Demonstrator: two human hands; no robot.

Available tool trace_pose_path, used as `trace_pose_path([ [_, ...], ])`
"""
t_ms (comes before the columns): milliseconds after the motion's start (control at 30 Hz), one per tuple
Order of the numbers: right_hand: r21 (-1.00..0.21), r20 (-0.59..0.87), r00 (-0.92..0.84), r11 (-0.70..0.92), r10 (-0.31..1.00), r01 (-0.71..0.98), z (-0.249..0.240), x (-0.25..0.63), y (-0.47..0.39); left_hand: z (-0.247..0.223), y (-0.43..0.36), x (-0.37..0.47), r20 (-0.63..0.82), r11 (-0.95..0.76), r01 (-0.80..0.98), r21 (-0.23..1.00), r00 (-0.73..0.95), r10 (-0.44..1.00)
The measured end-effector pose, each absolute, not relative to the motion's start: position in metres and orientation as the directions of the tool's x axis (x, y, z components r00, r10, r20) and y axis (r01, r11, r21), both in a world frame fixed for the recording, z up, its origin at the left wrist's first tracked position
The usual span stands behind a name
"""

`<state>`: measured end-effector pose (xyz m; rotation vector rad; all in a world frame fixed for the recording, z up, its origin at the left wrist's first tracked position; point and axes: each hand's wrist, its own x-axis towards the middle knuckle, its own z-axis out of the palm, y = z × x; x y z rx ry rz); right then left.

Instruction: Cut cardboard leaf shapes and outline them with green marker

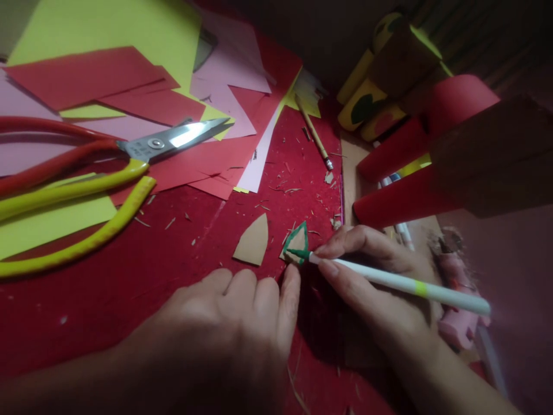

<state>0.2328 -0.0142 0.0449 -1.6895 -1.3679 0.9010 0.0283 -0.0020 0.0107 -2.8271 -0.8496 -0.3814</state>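
In the head view, my right hand [380,276] grips a white felt-tip marker [380,275] with a light green band. Its green tip rests on a small pointed cardboard piece [298,242], which has a green line along its edges. My left hand [246,317] lies palm down with its fingers curled; the rightmost finger presses on the lower edge of that piece. Just left of it, a similar plain cardboard piece [253,242] lies flat on the red surface, apart from both hands.
Large scissors [155,144] with red and yellow handles lie at left over red, pink and yellow paper [108,34]. A pencil [317,138] lies farther back among scraps. At right stand red paper tubes [401,196], yellow decorated tubes [367,109] and a pink object [458,300].
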Motion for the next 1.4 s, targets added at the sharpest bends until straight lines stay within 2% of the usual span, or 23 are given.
trace_pose_path([
  [633, -0.884, -0.065, 0.121, -0.114, 0.990, 0.454, 0.0435, 0.2316, -0.0077, 0.0085, -0.0028, 0.0285, 0.296, -0.828, 0.560, -0.010, 0.793, 0.533],
  [967, -0.864, -0.061, 0.161, -0.133, 0.985, 0.486, 0.0437, 0.2314, -0.0078, 0.0135, -0.0034, 0.0309, 0.245, -0.810, 0.584, -0.051, 0.793, 0.557],
  [1133, -0.877, -0.056, 0.148, -0.120, 0.987, 0.466, 0.0424, 0.2301, -0.0078, 0.0127, -0.0020, 0.0304, 0.297, -0.817, 0.574, -0.054, 0.790, 0.536],
  [1400, -0.892, -0.073, 0.167, -0.139, 0.983, 0.429, 0.0431, 0.2302, -0.0084, 0.0133, -0.0011, 0.0299, 0.279, -0.824, 0.564, -0.056, 0.801, 0.529],
])
